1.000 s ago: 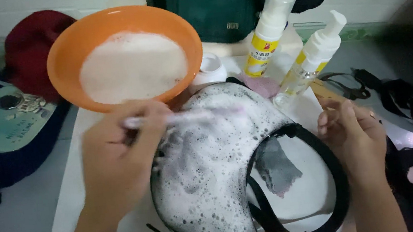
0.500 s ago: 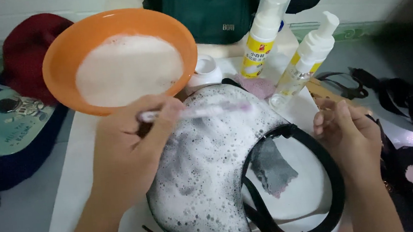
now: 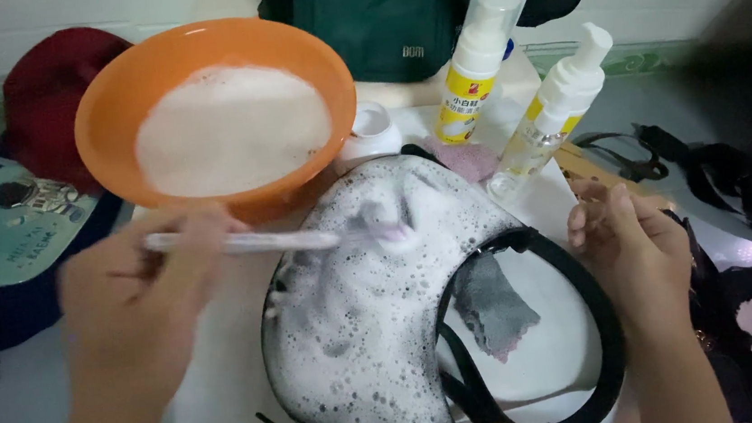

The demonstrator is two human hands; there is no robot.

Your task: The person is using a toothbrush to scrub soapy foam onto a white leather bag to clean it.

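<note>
Foam-covered bag [image 3: 377, 329] lies flat on the white table [image 3: 218, 379] in front of me, just below the orange bowl [image 3: 113, 107] of suds. I judge the step in hand to be scrubbing: my left hand [image 3: 136, 319] has its fingers wrapped tight round the handle of a toothbrush [image 3: 279, 241], and the bristle end sits on the upper part of the lathered panel. My right hand [image 3: 634, 257] rests at the bag's right side, fingers curled loosely at the black rim [image 3: 608, 327]; I cannot tell whether it pinches the rim or only steadies it. A grey cloth [image 3: 491, 306] shows inside the rim's opening. Two pump bottles [image 3: 557, 105] stand just behind the bag, with a small white cap [image 3: 371, 126] beside them. To my eye the next stroke calls for short, firm passes over the soapy face, with the right hand bracing the rim so the bag does not slide on the wet table.
</note>
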